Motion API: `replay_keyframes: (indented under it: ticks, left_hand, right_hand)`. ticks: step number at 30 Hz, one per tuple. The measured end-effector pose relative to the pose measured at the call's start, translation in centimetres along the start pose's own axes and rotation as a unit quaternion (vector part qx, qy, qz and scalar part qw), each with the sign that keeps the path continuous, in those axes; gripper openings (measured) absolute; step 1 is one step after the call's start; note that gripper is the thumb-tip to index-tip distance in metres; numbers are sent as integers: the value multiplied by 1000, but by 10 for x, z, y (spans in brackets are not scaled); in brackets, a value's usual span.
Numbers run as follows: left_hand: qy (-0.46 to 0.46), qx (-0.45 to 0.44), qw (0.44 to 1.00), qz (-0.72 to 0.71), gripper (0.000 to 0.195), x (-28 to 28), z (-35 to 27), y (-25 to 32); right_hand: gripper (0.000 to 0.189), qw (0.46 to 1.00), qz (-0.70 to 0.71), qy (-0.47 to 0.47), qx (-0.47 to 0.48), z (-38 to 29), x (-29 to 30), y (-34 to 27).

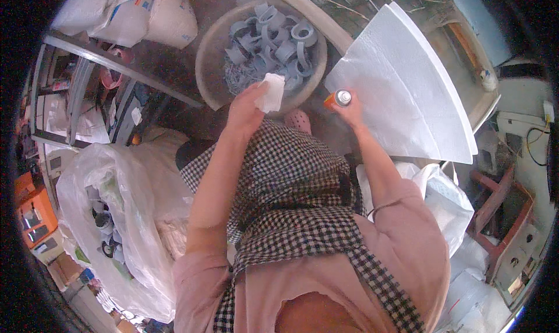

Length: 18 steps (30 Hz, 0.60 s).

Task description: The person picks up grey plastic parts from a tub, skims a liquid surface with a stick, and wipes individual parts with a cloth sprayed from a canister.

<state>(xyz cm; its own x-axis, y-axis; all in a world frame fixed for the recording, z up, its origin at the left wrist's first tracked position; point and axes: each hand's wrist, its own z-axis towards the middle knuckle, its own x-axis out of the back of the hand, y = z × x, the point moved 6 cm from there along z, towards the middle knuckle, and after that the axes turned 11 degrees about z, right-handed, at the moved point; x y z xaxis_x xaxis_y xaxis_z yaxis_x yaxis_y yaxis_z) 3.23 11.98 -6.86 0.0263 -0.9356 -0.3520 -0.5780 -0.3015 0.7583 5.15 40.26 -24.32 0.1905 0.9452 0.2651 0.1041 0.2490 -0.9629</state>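
Observation:
My left hand (248,106) grips a folded white cloth or paper wad (271,93) over the near rim of a round tub (205,66). Grey curved plastic pieces (286,51) and thin shavings (238,77) fill much of the tub. To the right, my right hand (353,110) is closed around an orange spray can (330,101), its silver top facing up. A stack of white foam sheets (393,93) lies just beyond that hand, on a raised surface. Whether the can touches the sheets I cannot tell.
At left stands a metal frame (118,66), with full white sacks (170,18) behind it. A clear plastic bag (144,245) holding grey parts sits by my left side. White bags (445,202) and a reddish-brown frame (493,206) are at right.

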Motion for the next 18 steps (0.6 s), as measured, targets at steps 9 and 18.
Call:
replay_keyframes:
  ticks: [9, 18]
  left_hand:
    - [15, -84, 996, 28, 30, -47, 1, 23]
    - [-60, -88, 994, -32, 28, -68, -11, 44]
  right_hand:
    - [78, 965, 226, -57, 122, 21, 43, -185]
    - [70, 959, 155, -108, 212, 0, 34, -242]
